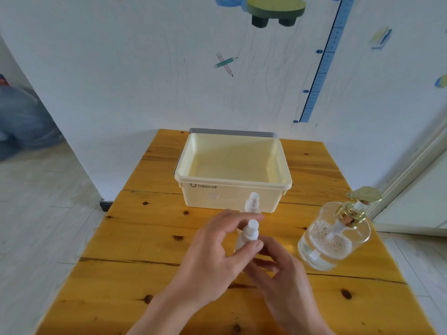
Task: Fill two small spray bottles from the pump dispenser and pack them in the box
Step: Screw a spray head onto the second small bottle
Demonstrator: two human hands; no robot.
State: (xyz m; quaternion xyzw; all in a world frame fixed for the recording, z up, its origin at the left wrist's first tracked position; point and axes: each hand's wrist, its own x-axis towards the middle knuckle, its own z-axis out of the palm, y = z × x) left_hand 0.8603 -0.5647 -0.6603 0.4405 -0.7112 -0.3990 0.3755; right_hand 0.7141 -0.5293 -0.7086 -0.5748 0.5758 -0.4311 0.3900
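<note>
Centre frame: left hand [212,250] pinches the near spray bottle [250,234] by its cap end, thumb and fingers curled. Right hand [278,269] curls round its lower body, grip partly hidden. Second spray bottle [252,203] stands just above, before the empty box [205,199]. Pump dispenser [336,235] at right on the surface [145,238]. Judged early: cap on, fill level unclear, packing all left

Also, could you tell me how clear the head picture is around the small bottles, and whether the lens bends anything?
Head view: the held bottle looks soft-edged; the standing bottle nearly blends into the cream box; glare spots the pump dispenser; the height chart bows from wide-angle distortion.
</note>
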